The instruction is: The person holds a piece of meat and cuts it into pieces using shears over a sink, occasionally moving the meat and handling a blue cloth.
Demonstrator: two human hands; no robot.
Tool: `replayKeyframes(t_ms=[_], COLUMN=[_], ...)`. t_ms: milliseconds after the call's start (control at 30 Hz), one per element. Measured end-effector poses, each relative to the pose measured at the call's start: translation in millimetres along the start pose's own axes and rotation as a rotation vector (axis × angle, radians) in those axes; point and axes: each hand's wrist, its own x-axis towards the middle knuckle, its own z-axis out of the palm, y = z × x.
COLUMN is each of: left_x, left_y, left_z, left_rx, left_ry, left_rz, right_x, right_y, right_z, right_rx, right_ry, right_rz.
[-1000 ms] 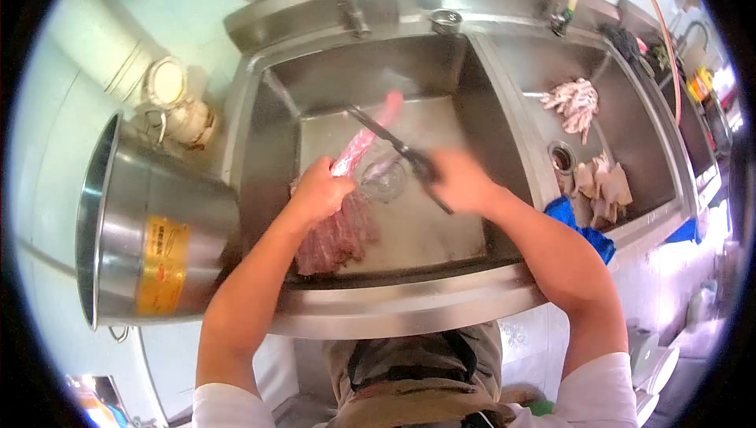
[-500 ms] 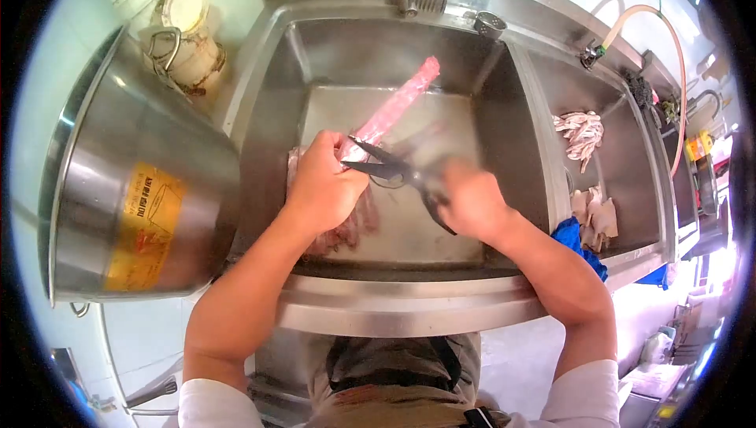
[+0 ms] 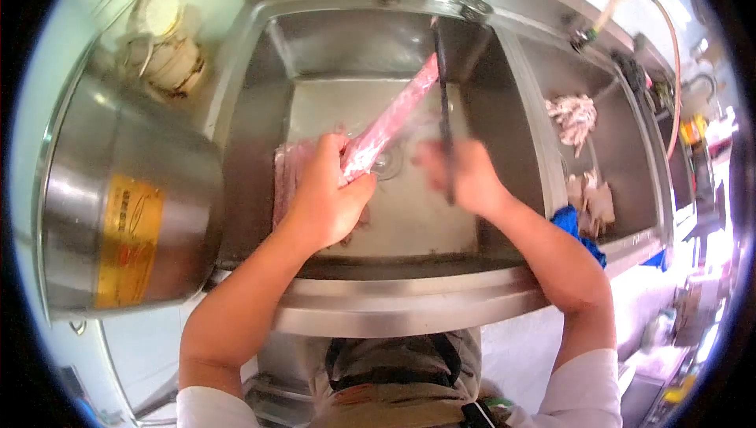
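Pink strip of meat point(image 3: 394, 117) slants over the sink point(image 3: 409, 296), its near end gripped in the closed fingers of the left hand point(image 3: 327, 192). Blurred, the right hand point(image 3: 465, 177) clasps scissors point(image 3: 442, 85) pointing far. Trimming seems underway; the next cut needs the blades across the taut strip.

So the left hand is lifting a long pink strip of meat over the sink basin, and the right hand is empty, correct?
Not quite. The right hand is not empty: it holds scissors, dark and blurred, with the blades pointing away from the person. The rest is right: the left hand grips the long pink strip of meat over the sink basin. The head view shows it.
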Motion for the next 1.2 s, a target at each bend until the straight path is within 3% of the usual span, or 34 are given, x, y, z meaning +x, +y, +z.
replayKeyframes(t_ms=[33, 133, 233, 333, 433, 467, 567, 600, 733, 800, 833, 900, 933, 1067, 1200], left_x=[-2.7, -10.7, -13.9, -19.3, -5.5, -3.5, 3.1, 2.2, 5.7, 5.4, 8.6, 17.7, 16.0, 22.1, 25.1], left_y=[0.5, 6.9, 9.6, 12.5, 18.5, 23.1, 10.6, 10.6, 8.1, 14.1, 15.3, 16.2, 20.9, 11.5, -0.7], left_z=[5.8, 23.9, 34.4, 41.9, 37.6, 42.2, 32.1, 34.0, 21.9, 10.8, 5.4, -5.2, -11.0, -25.6, -26.9], left_rx=[0.066, 0.194, 0.308, -0.098, -0.932, -0.905, -0.94, -0.866, -0.825, -0.868, -0.916, -1.024, -1.037, -1.106, -1.147], left_ry=[-0.017, -0.08, -0.112, -0.247, -0.443, -0.397, -0.58, -0.472, -0.461, -0.384, -0.31, -0.157, -0.078, -0.013, -0.119], left_rz=[0.058, 0.199, 0.283, 0.219, -0.361, -0.445, -0.538, -0.618, -0.529, -0.439, -0.482, -0.57, -0.503, -0.413, -0.282], right_x=[-1.5, -2.4, -2.8, 4.2, 4.1, 2.6, -7.6, -7.0, -14.7, -14.2, -14.7, -20.6, -25.8, -27.9, -27.3], right_y=[-6.4, -14.8, -5.1, 7.5, 9.2, 7.7, -9.7, -13.3, -31.4, -1.9, 10.4, 13.2, 5.2, 14.6, 9.1], right_z=[1.1, -5.6, -11.5, -11.2, -7.9, -5.0, 1.2, -1.1, -8.3, -3.6, -1.1, 1.5, 4.6, 16.6, 21.4], right_rx=[0.192, 0.536, 0.545, 0.779, 0.952, 0.978, 0.854, 0.713, 0.356, 0.161, 0.064, -0.315, -0.415, -0.59, -0.704], right_ry=[0.019, 0.115, 0.062, 0.025, -0.036, -0.071, -0.093, -0.086, -0.074, -0.095, -0.108, -0.177, -0.229, -0.192, -0.128], right_rz=[0.096, 0.125, 0.11, 0.083, 0.145, 0.179, 0.207, 0.232, 0.174, -0.121, -0.27, -0.328, -0.25, -0.367, -0.395])
